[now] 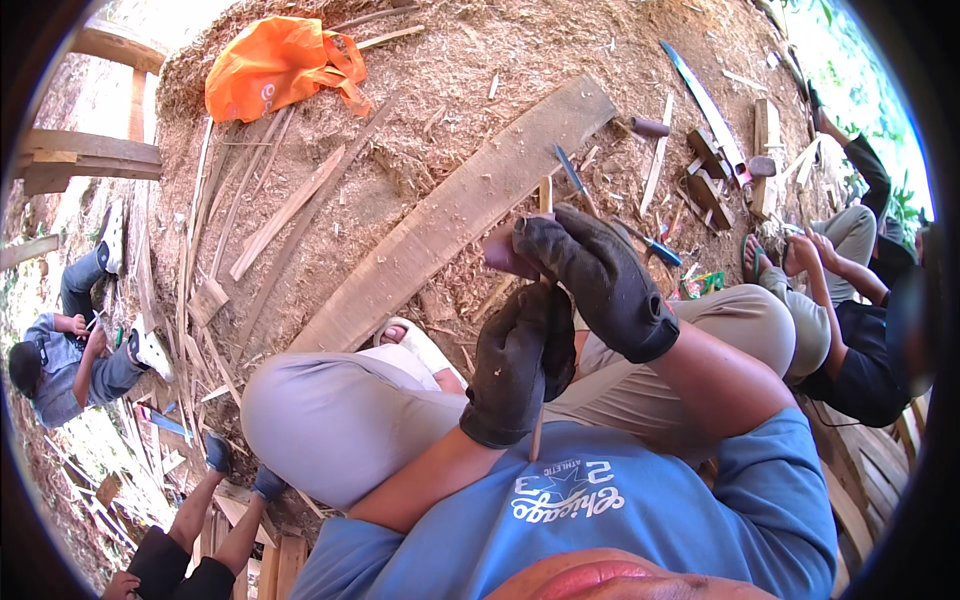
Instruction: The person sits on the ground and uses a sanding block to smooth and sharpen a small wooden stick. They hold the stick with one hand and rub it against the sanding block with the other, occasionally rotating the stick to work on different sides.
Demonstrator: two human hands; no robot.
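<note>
In black work gloves, both my hands are closed in front of my shirt. My left hand grips a thin wooden stick, which stands roughly upright with its lower end near my chest. Just above it, my right hand pinches a curled purple-brown piece, apparently sandpaper, against the stick's upper part. The gloves hide the stick's middle. Beyond my hands lies a long, wide plank with wood dust on it.
An orange bag lies on shavings at the far left, near thin wood strips. A handsaw, wooden blocks and a blue-ended tool lie right. Other people sit at the right and left.
</note>
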